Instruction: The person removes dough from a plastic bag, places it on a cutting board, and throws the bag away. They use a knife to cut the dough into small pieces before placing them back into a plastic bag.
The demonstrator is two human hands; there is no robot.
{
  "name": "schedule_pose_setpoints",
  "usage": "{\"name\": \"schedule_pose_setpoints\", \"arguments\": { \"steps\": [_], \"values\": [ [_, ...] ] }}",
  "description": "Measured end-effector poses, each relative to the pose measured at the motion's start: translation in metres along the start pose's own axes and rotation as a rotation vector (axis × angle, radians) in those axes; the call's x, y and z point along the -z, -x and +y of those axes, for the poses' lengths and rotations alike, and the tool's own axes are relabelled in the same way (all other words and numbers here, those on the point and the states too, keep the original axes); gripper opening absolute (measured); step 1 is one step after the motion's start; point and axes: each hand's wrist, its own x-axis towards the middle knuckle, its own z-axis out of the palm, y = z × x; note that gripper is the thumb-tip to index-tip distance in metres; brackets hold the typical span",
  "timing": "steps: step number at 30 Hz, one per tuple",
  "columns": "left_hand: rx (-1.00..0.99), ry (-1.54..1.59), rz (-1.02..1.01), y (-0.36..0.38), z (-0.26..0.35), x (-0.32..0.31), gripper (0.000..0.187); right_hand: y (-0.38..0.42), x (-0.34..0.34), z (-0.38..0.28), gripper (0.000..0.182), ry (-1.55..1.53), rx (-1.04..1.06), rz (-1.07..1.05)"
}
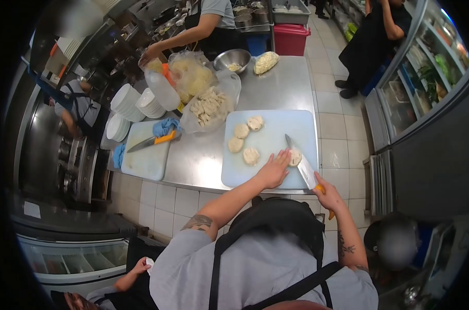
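My right hand [327, 194] grips the orange handle of a kitchen knife [307, 174]. The blade slants up and left across the cutting board [289, 121], overlapping the side of a round pale patty [295, 158]. With fingers stretched out, my left hand [274, 171] lies on the board, its fingertips right at the patty's left edge. Several more round patties rest to the left, including a single one [251, 156] nearest my left hand and another [255, 123] near the board's far side.
Left stands a second board [146, 160] with another orange-handled knife [152, 141] and a blue cloth [166, 126]. A bag of pale pieces [209, 109], bowl stacks [125, 102] and a metal bowl [232, 61] sit behind. A co-worker [208, 23] reaches over the far side; other people stand around.
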Motion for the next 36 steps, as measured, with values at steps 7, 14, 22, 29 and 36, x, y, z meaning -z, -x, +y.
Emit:
{"name": "schedule_pose_setpoints", "arguments": {
  "steps": [7, 14, 22, 29, 36],
  "values": [
    [-0.034, -0.168, -0.047, 0.003, -0.002, 0.009, 0.075, -0.01, -0.001, -0.001, 0.074, -0.012, -0.013, -0.028],
    [0.021, -0.137, -0.094, -0.001, -0.009, -0.011, 0.082, -0.034, -0.012, 0.01, 0.075, 0.03, -0.041, -0.085],
    [0.063, -0.181, -0.088, 0.002, 0.01, 0.006, 0.083, -0.028, -0.024, -0.039, 0.071, 0.039, -0.02, 0.016],
    [-0.027, -0.236, -0.035, 0.0, 0.015, 0.033, 0.088, -0.016, -0.025, -0.055, 0.072, 0.338, -0.043, -0.011],
    [-0.286, -0.339, -0.227, -0.026, 0.002, 0.084, 0.073, -0.002, -0.031, -0.086, 0.041, 0.764, 0.105, 0.014]
  ]
}}
